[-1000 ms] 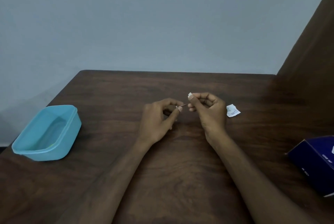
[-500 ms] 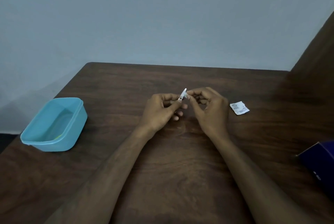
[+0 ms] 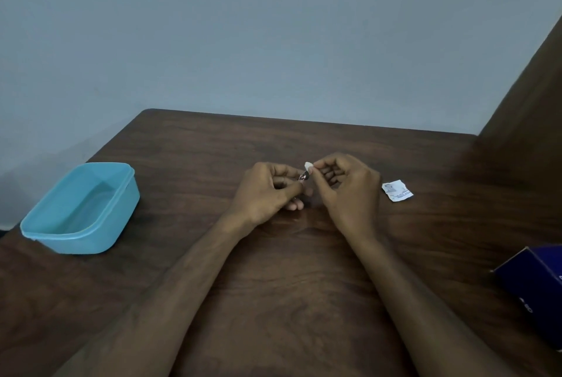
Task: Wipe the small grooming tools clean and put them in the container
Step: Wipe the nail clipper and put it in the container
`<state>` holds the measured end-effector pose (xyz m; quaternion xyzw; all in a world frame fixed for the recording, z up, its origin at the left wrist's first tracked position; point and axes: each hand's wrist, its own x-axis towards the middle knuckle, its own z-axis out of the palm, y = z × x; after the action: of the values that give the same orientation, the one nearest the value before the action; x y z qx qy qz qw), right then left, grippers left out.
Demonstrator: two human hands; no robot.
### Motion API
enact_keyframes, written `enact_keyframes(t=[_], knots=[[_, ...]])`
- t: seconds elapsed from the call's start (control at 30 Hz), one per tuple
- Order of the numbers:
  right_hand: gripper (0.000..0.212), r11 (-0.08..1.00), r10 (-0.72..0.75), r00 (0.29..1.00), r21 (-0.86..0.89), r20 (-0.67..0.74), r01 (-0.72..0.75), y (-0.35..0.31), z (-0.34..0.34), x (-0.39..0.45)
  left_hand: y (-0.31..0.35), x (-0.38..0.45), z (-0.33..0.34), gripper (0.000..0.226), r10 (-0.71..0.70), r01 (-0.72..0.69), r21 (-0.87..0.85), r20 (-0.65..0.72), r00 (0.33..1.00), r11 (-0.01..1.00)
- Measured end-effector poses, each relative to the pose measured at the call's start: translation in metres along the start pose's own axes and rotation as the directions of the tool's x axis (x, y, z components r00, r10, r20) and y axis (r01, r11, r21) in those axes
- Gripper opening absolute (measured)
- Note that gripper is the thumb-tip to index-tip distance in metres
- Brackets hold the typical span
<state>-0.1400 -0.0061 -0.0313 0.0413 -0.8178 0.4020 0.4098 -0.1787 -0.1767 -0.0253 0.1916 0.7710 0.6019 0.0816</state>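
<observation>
Since half a second ago the white wipe has slid toward the tip of the tool, and the two hands have stayed close together over the middle of the surface (image 3: 304, 300); little else has shifted.

At far left stands the blue container (image 3: 79, 209), open-topped, well apart from the hands; whether anything lies in it I cannot tell. Next, the left hand (image 3: 267, 194) has its grip closed round a small metal grooming tool (image 3: 303, 176), pinched between thumb and fingertips. Touching that tool's upper end is the small white wipe (image 3: 308, 166), pinched in the closed grip of the right hand (image 3: 346, 191). Further right a torn white sachet (image 3: 397, 190) lies flat on the surface, and a dark blue box (image 3: 535, 291) sits at the right edge.

The step in hand looks like wiping this one tool. Once it is clean, the next move would call for the left hand to carry it well over to the container and let go inside, a long reach with a tiny, easily dropped object.
</observation>
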Motion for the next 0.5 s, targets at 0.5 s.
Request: enact_keyframes(t=[0.5], knots=[[0.039, 0.975, 0.189, 0.974, 0.093, 0.123, -0.201, -0.0016, -0.0004, -0.0027, 0.0011, -0.0017, -0.0011, 0.012, 0.046, -0.046, -0.042, 0.011, 0.999, 0.998]])
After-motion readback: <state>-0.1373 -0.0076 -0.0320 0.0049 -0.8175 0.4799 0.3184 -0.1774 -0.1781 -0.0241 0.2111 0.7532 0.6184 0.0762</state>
